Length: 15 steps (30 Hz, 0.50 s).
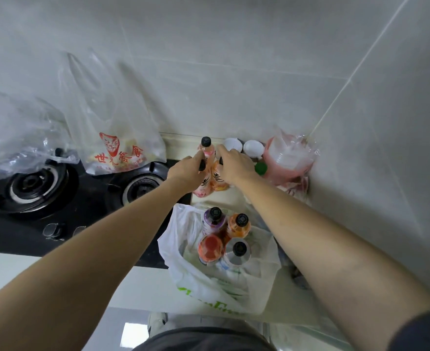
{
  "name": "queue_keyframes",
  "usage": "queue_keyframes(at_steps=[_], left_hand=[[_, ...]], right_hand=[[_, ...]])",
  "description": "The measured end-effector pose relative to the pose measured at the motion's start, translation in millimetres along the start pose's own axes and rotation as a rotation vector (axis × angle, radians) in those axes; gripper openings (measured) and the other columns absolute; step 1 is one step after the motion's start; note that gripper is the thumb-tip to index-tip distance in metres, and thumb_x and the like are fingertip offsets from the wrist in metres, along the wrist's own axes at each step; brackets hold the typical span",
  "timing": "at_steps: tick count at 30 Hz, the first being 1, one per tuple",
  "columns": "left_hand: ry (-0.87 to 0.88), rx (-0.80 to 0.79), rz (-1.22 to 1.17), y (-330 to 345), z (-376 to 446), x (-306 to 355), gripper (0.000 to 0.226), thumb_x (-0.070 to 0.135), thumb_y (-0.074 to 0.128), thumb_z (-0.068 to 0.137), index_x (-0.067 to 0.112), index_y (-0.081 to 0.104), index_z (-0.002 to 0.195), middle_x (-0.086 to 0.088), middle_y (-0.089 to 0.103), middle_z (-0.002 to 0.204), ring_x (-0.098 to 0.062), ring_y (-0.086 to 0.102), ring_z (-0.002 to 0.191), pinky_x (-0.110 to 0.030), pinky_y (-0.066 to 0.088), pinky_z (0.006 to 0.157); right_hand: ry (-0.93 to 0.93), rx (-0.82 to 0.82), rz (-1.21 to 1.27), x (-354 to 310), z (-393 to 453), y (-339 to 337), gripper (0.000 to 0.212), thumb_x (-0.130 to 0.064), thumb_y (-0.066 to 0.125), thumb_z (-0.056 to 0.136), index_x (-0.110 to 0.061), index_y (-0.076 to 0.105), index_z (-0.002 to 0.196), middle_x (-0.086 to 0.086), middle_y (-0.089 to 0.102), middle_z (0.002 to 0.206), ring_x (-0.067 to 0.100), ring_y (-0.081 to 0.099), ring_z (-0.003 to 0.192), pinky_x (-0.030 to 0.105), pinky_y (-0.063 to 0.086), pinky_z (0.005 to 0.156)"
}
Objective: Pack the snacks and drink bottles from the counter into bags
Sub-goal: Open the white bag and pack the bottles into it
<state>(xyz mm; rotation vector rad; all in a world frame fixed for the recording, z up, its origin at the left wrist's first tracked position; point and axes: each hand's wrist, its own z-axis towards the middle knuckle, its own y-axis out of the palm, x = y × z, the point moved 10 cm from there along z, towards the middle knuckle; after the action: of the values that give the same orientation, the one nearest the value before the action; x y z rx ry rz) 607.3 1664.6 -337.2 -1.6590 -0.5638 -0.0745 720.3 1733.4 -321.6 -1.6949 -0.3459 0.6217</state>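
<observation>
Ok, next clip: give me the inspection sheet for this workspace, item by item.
Surface: pale counter beside a black gas hob.
Job's things: white bag holding four upright bottles; three more bottles stand by the wall.
Clutter: printed clear bag on the hob, crumpled clear bag, two white bowls, pink bag, green cap.
Hands: left hand grips a pink bottle's neck; right hand grips an orange bottle's top.
Cables: nothing seen.
Surroundings: grey tiled walls meeting in a corner.
</observation>
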Motion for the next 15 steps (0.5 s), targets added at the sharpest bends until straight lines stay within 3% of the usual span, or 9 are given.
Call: queue_keyframes(at_steps=[5,9,15], left_hand=[[0.048,0.073,0.012,4.6,-6.1,7.1,0.025,0.033,0.058,0.099,0.012,0.048,0.109,-0.013,0.063,0.095,-0.038,0.062,0.086,-0.039,0.04,0.062],[0.039,0.148,-0.083,-10.4,-22.1,0.9,0.027,0.032,0.062,0.096,0.01,0.051,0.106,-0.014,0.067,0.091,-0.038,0.063,0.082,-0.039,0.044,0.06],[0.077,0.289,-0.234,-59.4,-65.7,-10.8,0.025,0.03,0.069,0.091,0.01,0.06,0.102,-0.006,0.068,0.082,-0.03,0.061,0.073,-0.038,0.048,0.061]], right_hand=[[-0.011,0.032,-0.021,4.5,-6.7,6.3,0.035,-0.027,0.058,0.103,-0.019,0.044,0.134,0.01,0.061,0.092,0.035,0.064,0.091,0.039,0.045,0.065],[-0.057,0.074,0.036,1.3,-19.1,-1.1,0.034,-0.028,0.062,0.102,-0.013,0.047,0.128,0.014,0.067,0.101,0.036,0.066,0.091,0.038,0.042,0.062],[-0.111,0.165,0.125,-12.1,-51.1,-39.2,0.027,-0.034,0.061,0.1,-0.011,0.052,0.11,0.009,0.068,0.092,0.033,0.065,0.081,0.039,0.045,0.061]])
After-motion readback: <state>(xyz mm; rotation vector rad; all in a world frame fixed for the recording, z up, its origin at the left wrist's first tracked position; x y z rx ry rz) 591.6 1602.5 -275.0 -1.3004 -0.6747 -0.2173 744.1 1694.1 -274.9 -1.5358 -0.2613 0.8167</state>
